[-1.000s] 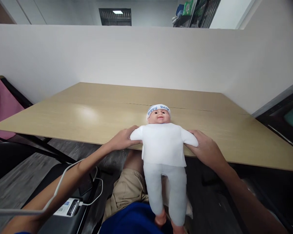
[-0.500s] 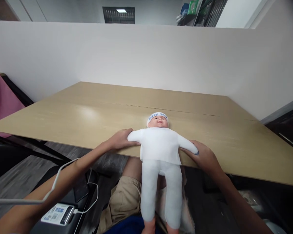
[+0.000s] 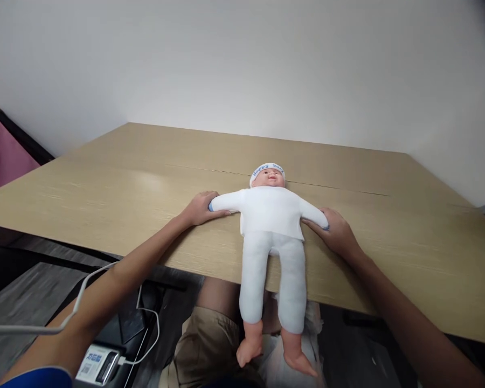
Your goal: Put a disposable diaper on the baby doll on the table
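A baby doll [image 3: 271, 221] in a white suit and a white cap with blue letters lies face up on the light wooden table [image 3: 125, 178]. Its head points away from me and its lower legs and bare feet hang over the near edge. My left hand [image 3: 200, 208] is closed around the end of the doll's arm on the left. My right hand [image 3: 334, 233] grips the end of the doll's other arm on the right. Both doll arms are stretched out sideways on the tabletop.
A white partition wall [image 3: 242, 64] stands behind the table. Pink cloth [image 3: 2, 159] is at the far left. Below the table edge are my knees in tan shorts [image 3: 204, 339], a white cable [image 3: 84, 285] and a small device [image 3: 99, 364] on a dark seat.
The doll has been slid farther onto the table, away from me, with both hands still on its arms. More of its body now rests on the tabletop. The camera has tilted down.
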The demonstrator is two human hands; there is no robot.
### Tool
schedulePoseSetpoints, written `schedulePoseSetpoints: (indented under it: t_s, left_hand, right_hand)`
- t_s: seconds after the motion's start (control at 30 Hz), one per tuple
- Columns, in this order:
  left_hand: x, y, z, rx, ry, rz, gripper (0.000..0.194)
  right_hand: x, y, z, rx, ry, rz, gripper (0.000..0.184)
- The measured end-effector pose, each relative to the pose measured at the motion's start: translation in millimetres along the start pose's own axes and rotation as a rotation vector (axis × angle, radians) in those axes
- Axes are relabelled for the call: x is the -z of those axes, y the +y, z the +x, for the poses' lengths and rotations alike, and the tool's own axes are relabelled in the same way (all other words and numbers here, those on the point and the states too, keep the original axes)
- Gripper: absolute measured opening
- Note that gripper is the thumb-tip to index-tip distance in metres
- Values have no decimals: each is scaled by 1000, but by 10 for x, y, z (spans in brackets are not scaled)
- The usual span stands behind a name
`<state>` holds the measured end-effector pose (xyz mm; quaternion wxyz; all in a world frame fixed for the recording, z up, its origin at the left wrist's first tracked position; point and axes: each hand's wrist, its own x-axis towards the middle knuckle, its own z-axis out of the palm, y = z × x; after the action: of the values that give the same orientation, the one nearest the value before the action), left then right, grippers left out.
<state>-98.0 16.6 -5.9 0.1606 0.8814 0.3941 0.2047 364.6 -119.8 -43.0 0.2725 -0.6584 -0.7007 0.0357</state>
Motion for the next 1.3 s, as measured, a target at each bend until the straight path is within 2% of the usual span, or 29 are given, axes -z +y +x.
schedulePoseSetpoints:
  t_s: [0.2,0.37,0.63,0.73,0.83,0.97,1.1,1.3]
  left_hand:
    - [-32,-64,335,38,16,-69,67]
    - [-50,-167,505,67,41,-76,71]
    - [-58,-408,882,24,164,9,73]
    - [-79,-494,1083,65,209,47,75]
    - [-107,-593,1291,119,235,91,75]
    - [-148,-743,1518,116,279,136,74]
    - [-206,-884,1637,88,304,173,68]
    - [-268,-956,1641,47,313,163,60]
  right_hand:
    - [-20,214,283,-29,-2,8,52]
    - [-105,378,506,28,47,-42,47]
    - [-280,415,901,1,198,-180,48]
    - [-325,418,1084,-19,252,-189,48]
    - [-381,457,1292,-22,253,-210,49]
    - [-479,584,1553,-11,251,-232,52]
    - [-560,762,1699,13,254,-249,58]
    - [-619,917,1697,-4,262,-229,63]
